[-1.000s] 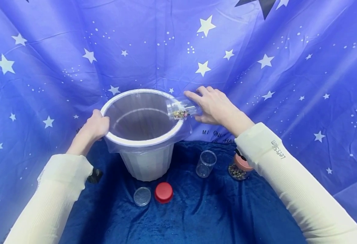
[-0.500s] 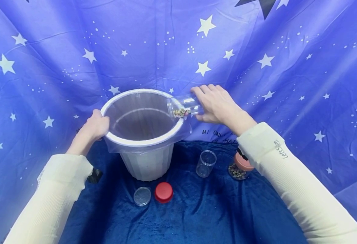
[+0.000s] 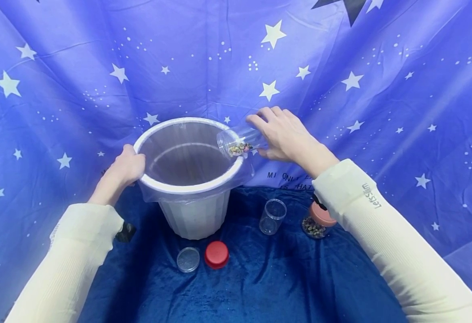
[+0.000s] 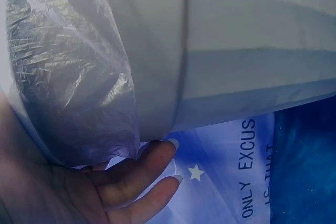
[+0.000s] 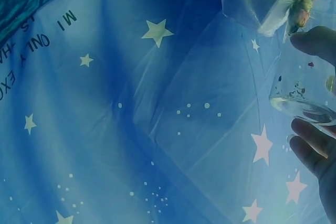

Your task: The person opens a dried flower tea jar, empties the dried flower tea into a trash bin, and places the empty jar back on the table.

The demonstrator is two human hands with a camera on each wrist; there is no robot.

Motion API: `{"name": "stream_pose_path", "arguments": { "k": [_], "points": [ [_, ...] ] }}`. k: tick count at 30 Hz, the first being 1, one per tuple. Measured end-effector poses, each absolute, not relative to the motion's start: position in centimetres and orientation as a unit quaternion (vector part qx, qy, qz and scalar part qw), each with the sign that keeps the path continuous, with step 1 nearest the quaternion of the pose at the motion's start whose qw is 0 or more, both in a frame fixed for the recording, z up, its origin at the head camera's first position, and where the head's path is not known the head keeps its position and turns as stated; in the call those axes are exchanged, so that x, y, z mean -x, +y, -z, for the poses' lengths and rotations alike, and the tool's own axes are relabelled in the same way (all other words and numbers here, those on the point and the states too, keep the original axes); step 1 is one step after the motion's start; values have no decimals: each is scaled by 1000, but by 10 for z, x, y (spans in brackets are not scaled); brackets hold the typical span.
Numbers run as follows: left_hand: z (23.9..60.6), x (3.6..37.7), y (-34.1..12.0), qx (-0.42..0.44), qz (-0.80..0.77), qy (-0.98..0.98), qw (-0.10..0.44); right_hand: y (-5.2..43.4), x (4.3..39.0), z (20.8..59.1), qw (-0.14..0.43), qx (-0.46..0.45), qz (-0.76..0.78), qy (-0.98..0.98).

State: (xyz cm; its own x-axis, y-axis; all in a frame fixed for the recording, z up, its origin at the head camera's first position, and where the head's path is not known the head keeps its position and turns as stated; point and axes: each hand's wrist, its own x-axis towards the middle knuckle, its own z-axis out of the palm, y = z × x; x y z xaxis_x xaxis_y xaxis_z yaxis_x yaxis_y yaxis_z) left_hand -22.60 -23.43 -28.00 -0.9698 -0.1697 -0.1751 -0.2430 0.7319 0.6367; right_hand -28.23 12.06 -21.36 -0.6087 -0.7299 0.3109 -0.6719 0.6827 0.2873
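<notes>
The right hand (image 3: 286, 134) curls its fingers round a clear jar (image 3: 237, 140), tipped on its side with the mouth over the right rim of the white bin (image 3: 187, 179), a small heap of mixed pellets (image 3: 239, 148) lying near the jar's mouth. The left hand (image 3: 124, 168) grips the bin's left rim, fingers wrapped over the plastic liner (image 4: 79, 93). On the blue cloth (image 3: 260, 287) below stand an empty jar (image 3: 272, 217), a capped jar (image 3: 317, 220), a red lid (image 3: 216, 254) and a clear lid (image 3: 188, 259).
</notes>
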Motion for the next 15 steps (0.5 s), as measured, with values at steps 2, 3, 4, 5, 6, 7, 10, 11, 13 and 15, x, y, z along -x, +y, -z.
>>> {"name": "stream_pose_path", "arguments": {
  "k": [2, 3, 4, 5, 6, 7, 10, 11, 13, 15],
  "points": [
    [280, 226, -235, 112, -349, 929, 52, 120, 282, 213, 203, -394, 70, -894],
    [280, 226, -235, 113, -349, 929, 52, 119, 282, 212, 201, -395, 69, -894],
    [280, 226, -234, 114, -349, 929, 52, 119, 282, 212, 200, -396, 68, -894],
    [280, 226, -234, 115, -348, 929, 52, 118, 281, 212, 199, -397, 67, -894],
    [280, 226, -235, 114, -347, 929, 53, 118, 281, 211, 197, -398, 66, -894],
    [280, 226, -235, 114, -346, 930, 53, 117, 281, 211, 196, -398, 65, -894],
    [280, 226, -235, 111, -346, 930, 55, 115, 280, 210, 195, -398, 67, -894],
    [280, 226, -235, 110, -347, 930, 55, 115, 279, 210, 195, -397, 69, -894],
    [280, 226, -235, 110, -347, 930, 56, 114, 279, 209, 198, -399, 71, -893],
    [280, 227, -235, 110, -347, 930, 55, 113, 280, 209, 204, -403, 71, -890]
  ]
}}
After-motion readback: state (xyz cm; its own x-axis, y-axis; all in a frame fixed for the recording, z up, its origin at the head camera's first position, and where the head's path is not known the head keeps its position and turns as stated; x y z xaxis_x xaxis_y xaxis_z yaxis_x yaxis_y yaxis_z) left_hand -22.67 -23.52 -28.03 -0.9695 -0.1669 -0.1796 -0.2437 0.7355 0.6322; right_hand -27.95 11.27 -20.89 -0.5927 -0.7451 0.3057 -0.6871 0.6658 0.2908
